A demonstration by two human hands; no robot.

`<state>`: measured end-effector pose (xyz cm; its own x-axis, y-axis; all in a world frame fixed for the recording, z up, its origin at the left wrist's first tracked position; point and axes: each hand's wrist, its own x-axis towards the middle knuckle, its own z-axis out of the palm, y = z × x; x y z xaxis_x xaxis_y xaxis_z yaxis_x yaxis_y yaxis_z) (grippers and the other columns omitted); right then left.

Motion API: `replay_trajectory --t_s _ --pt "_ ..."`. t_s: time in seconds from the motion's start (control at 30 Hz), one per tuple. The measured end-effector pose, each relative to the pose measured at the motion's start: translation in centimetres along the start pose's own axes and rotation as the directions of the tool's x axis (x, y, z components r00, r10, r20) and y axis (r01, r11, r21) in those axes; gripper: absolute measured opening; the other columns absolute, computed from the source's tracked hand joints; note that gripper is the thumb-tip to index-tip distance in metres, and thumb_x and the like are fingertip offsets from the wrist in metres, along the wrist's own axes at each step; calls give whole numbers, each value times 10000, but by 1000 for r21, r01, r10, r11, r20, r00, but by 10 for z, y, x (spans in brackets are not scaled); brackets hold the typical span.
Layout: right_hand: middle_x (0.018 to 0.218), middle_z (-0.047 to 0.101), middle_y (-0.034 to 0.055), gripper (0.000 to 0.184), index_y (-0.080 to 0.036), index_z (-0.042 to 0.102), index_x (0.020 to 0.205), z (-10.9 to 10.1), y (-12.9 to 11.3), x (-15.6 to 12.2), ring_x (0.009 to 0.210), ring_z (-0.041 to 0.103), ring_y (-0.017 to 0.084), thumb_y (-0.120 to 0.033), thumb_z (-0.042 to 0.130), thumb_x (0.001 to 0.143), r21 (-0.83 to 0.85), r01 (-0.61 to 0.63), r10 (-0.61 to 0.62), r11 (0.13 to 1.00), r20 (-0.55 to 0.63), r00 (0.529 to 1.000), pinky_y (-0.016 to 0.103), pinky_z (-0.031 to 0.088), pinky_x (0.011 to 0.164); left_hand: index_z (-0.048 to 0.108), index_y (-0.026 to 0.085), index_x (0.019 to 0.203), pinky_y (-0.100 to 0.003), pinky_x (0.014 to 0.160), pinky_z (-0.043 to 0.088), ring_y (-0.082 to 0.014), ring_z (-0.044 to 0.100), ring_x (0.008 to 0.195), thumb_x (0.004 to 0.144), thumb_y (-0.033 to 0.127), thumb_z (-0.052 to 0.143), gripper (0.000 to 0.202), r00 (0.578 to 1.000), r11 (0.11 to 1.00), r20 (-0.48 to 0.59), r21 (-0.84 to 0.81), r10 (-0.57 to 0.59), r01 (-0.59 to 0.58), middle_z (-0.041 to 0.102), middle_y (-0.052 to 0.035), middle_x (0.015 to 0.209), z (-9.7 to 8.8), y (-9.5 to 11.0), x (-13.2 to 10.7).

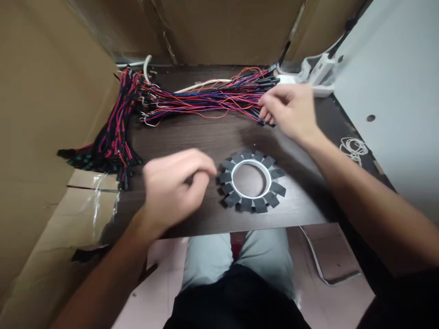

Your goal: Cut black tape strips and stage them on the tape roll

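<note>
My right hand (290, 109) reaches to the far right of the dark table (206, 137), fingers pinched on the black connector ends of a long bundle of red, blue and black wires (206, 98). My left hand (174, 185) hovers near the table's front, fingers curled loosely, with nothing visible in them. Just right of it lies a white ring (249, 180) with several black tabs set around its rim. A second wire bundle (115, 132) with black connectors lies along the left edge.
Cardboard sheets (44, 114) wall in the left and back. A white panel (394, 100) stands at the right, with a white fixture (317, 73) by the back corner. A small coil of thin wire (353, 148) lies at the right edge. My knees show below the table.
</note>
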<state>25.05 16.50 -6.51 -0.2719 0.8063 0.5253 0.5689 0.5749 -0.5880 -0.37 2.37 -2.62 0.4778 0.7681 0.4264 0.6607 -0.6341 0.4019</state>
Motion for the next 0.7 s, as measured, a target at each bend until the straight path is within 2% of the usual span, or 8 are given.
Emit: replay_trajectory --t_s 0.1,0.13,0.23,0.53,0.63,0.7 --pt "583 647 -18 218 -163 655 701 23 0 -12 519 596 92 -176 527 877 -59 106 -108 993 -40 993 227 492 563 610 163 656 -232 667 460 -99 600 643 760 55 447 222 995 998 84 -48 51 -47 665 12 689 37 -46 51" --pt "586 650 -19 200 -180 657 712 29 -1 -17 523 603 109 -174 531 867 -89 147 -151 985 -47 987 246 498 572 616 162 651 -233 659 451 -101 592 630 748 61 444 222 987 995 139 -67 81 -72 659 11 675 46 -59 59" --pt "576 649 -20 186 -214 658 733 33 -1 -27 519 614 139 -201 526 864 -136 191 -198 972 -42 979 272 497 559 619 154 646 -236 664 434 -102 577 622 731 62 432 225 982 994 175 -89 76 -61 651 1 667 58 -80 67" --pt "531 623 -27 169 -252 662 744 23 -1 -37 477 580 158 -221 545 861 -106 141 -152 984 -109 982 299 447 503 617 147 667 -242 678 417 -108 566 660 727 59 412 231 981 998 191 -58 34 -23 638 -14 700 56 -80 53" --pt "535 623 -23 175 -235 662 721 21 0 -37 482 574 152 -217 544 849 -91 134 -141 987 -76 987 291 440 521 618 141 668 -240 688 423 -108 572 669 730 55 407 236 986 999 162 -48 26 -18 642 -17 709 56 -78 52" --pt "553 630 -19 188 -224 665 711 20 -1 -36 502 577 144 -233 537 848 -77 116 -116 990 5 993 280 441 549 624 140 678 -239 695 427 -109 575 675 733 59 407 238 987 1000 159 -24 22 -18 644 -15 712 54 -77 51"
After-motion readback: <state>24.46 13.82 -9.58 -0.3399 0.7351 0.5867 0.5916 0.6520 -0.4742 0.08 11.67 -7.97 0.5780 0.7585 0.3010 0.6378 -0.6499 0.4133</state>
